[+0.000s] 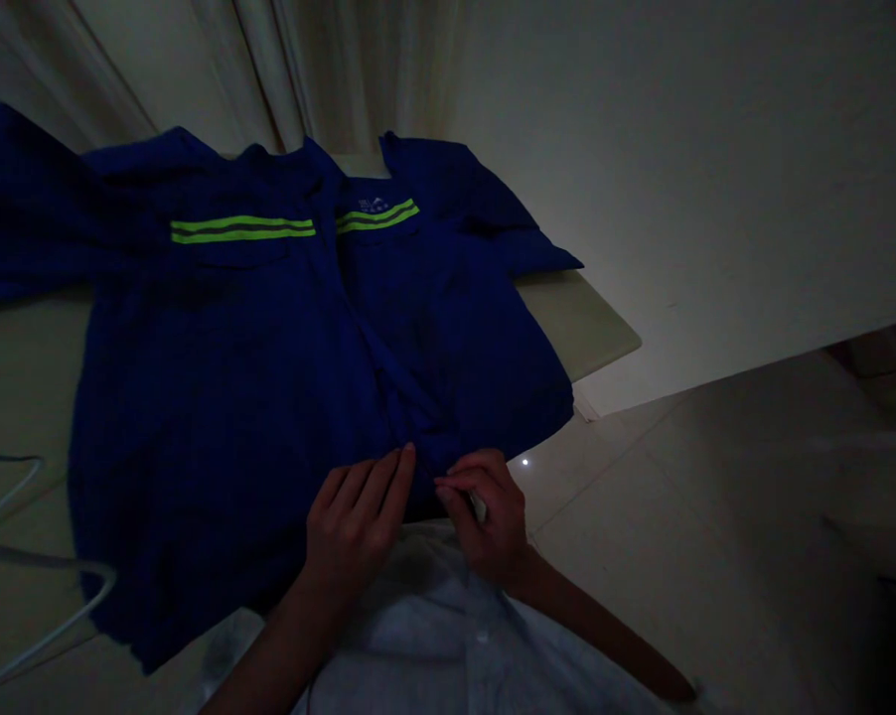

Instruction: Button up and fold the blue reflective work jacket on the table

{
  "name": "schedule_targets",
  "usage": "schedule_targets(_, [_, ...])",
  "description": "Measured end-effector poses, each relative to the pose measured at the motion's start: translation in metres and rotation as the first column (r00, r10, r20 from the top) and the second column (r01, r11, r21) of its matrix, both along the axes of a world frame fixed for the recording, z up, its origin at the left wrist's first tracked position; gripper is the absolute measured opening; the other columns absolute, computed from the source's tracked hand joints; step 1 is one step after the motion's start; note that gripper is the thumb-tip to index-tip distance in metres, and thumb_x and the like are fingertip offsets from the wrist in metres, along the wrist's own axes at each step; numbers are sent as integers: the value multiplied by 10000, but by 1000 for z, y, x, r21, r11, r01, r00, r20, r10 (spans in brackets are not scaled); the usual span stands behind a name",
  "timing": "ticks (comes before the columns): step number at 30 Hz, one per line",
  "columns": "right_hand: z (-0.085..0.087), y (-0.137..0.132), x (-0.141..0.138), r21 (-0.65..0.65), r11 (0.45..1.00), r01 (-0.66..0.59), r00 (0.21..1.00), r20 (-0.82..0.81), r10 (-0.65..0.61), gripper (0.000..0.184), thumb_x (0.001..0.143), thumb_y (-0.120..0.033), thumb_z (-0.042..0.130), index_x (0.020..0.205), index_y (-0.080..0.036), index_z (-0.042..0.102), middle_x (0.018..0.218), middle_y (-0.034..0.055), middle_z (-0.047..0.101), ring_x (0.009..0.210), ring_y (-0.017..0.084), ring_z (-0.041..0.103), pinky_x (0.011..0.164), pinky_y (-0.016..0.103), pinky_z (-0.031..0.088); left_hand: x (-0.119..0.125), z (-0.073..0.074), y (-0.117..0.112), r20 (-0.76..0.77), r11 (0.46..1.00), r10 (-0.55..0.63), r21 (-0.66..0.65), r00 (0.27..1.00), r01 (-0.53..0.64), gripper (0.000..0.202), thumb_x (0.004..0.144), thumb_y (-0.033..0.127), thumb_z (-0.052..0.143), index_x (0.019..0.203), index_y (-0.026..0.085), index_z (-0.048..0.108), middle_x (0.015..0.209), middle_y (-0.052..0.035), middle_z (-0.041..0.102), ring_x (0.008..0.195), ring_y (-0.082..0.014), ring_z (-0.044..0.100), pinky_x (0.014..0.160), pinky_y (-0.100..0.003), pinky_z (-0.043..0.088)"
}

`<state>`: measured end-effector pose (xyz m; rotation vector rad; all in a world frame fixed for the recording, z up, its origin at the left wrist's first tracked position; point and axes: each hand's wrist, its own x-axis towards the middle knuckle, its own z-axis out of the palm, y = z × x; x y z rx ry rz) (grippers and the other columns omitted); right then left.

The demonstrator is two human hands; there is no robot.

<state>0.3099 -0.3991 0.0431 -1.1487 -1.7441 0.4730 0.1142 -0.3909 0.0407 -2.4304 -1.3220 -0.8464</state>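
A dark blue work jacket point(246, 367) lies spread face up, with yellow-green reflective strips point(243, 230) across the chest and its front partly open. At the bottom hem, near the front opening, my left hand point(363, 511) rests with its fingers closed together over the cloth edge; the thumb is hidden. Just to its right, my right hand point(489, 511) pinches the hem edge of the other front panel between thumb and fingertips. Dim light hides what exactly lies at the fingertips, such as a zip end.
Under the jacket is a pale table point(586, 318), its rounded corner showing at right. White cables point(46, 566) curl at the left edge. Curtains point(359, 79) hang behind, a pale wall point(678, 199) stands at right, and tiled floor point(642, 516) lies below.
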Motion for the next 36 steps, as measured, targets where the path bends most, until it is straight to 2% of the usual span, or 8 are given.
schedule_targets(4, [-4, -1, -3, 35, 998, 51, 998, 41, -52, 104, 961, -162, 671, 998, -234, 736, 945, 70, 687, 900, 223, 669, 794, 404, 572, -2, -2, -3, 44, 995, -89, -32, 995, 90, 336, 1025, 75, 526, 1329, 130, 658, 1220, -109, 781, 998, -241, 719, 842, -414, 496])
schedule_targets(7, [-5, 0, -1, 39, 998, 39, 998, 52, -41, 106, 954, -164, 673, 1001, -236, 734, 957, 72, 683, 909, 226, 664, 797, 410, 567, -3, -3, -7, 79, 983, -171, -46, 982, 175, 280, 1032, 92, 542, 1265, 149, 688, 1178, -88, 793, 1017, -225, 720, 875, -399, 501])
schedule_targets(14, [-3, 0, 0, 151, 987, -47, 996, 86, 34, 117, 956, -153, 641, 1006, -238, 703, 909, 60, 686, 842, 223, 658, 797, 431, 537, -8, 4, 6, 38, 999, -8, -38, 999, 9, 283, 1020, 84, 524, 1250, 115, 686, 1037, -103, 793, 809, -237, 673, 706, -402, 452])
schedule_targets(18, [-7, 1, 1, 149, 989, 4, 999, 43, -10, 143, 974, -145, 624, 1048, -234, 707, 962, 58, 705, 899, 218, 671, 819, 420, 545, -19, 9, 2, 203, 996, -29, -73, 979, 45, 259, 1004, 122, 597, 1234, 164, 707, 1117, -111, 771, 947, -254, 682, 836, -410, 485])
schedule_targets(20, [-10, 4, 3, 156, 987, -25, 999, 28, 21, 153, 988, -144, 609, 1077, -234, 696, 968, 52, 728, 898, 214, 683, 827, 423, 544, -22, 11, -8, 215, 995, -21, -89, 976, 41, 291, 993, 102, 618, 1264, 162, 705, 1110, -115, 762, 947, -256, 668, 865, -417, 483])
schedule_targets(23, [-13, 10, 5, 159, 981, -112, 993, 51, 106, 124, 1008, -170, 617, 1088, -232, 690, 925, 35, 755, 846, 204, 696, 810, 415, 533, -21, 12, -24, 209, 978, -119, -143, 971, 150, 335, 996, 42, 591, 1315, 113, 667, 1148, -144, 752, 998, -256, 667, 892, -410, 492])
schedule_targets(26, [-14, 14, 4, 138, 984, -116, 993, 30, 113, 79, 1014, -186, 629, 1044, -221, 693, 873, 27, 756, 805, 196, 686, 795, 405, 513, -18, 9, -31, 268, 952, -206, -169, 941, 257, 282, 999, 23, 587, 1255, 100, 675, 1242, -173, 731, 1104, -274, 664, 941, -427, 496])
schedule_targets(36, [-6, 18, 7, 120, 981, -155, 987, 47, 150, 121, 1040, -202, 573, 967, -202, 669, 822, 27, 743, 768, 182, 668, 803, 399, 474, -8, 9, -15, 211, 962, -215, -122, 953, 244, 244, 994, 51, 623, 1224, 106, 683, 1061, -121, 761, 883, -235, 662, 773, -391, 442])
